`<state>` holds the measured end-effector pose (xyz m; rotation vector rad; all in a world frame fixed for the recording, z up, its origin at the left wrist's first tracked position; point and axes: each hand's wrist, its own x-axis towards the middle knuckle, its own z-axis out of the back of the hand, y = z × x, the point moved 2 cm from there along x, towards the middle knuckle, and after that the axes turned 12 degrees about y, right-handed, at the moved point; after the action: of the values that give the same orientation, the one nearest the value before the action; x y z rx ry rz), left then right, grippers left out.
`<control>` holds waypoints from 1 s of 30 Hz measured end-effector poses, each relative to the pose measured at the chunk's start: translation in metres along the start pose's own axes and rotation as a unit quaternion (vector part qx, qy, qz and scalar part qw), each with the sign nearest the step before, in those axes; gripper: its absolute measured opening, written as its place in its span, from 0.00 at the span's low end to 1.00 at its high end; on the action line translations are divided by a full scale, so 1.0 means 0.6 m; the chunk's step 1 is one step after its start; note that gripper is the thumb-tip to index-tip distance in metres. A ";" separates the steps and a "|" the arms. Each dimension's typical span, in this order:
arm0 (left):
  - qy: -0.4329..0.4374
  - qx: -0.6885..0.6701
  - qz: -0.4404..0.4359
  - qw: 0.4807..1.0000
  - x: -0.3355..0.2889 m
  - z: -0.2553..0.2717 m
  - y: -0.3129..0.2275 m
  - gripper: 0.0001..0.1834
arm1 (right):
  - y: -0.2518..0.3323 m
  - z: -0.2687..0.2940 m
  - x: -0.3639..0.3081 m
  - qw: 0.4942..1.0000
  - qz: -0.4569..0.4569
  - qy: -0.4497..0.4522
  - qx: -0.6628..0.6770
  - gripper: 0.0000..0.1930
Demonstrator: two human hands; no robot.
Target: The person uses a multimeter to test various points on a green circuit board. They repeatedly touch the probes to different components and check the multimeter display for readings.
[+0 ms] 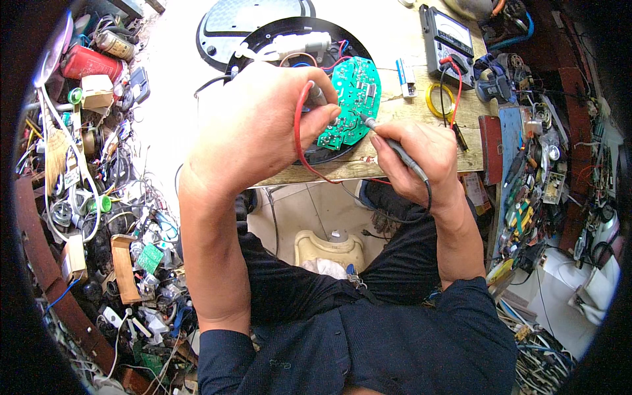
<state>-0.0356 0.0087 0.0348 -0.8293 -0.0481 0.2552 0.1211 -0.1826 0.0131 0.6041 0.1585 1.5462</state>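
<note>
A round green circuit board rests over the right side of an open round black housing. My left hand is closed round a grey test probe with a red lead, over the board's left edge; its tip is hidden by my fingers. My right hand grips a second test probe with a black lead, pen-like, its tip at the lower middle of the board. Whether either tip touches the board I cannot tell. An analogue multimeter lies at the far right, with red and black leads plugged in.
A grey round cover lies behind the housing. A small blue-and-white block and a yellow coil are on the wooden bench. Piled parts and cables fill the left side; a tool-strewn shelf stands at right.
</note>
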 end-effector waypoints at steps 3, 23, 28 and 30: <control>0.003 0.007 0.001 1.000 -0.001 0.003 -0.004 0.08 | 0.000 0.000 0.000 1.000 0.001 0.003 0.000 0.11; 0.002 -0.004 0.006 1.000 -0.001 0.001 -0.003 0.09 | -0.003 -0.002 0.000 1.000 0.000 0.013 -0.005 0.07; 0.004 -0.012 0.009 1.000 0.001 0.001 -0.009 0.08 | -0.006 -0.002 -0.002 1.000 -0.004 0.014 0.006 0.07; -0.015 -0.035 -0.011 0.999 0.002 -0.008 0.000 0.08 | -0.006 -0.002 -0.002 1.000 -0.009 0.020 0.009 0.07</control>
<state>-0.0339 0.0055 0.0316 -0.8942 -0.0937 0.2465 0.1236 -0.1832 0.0101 0.5847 0.2091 1.5425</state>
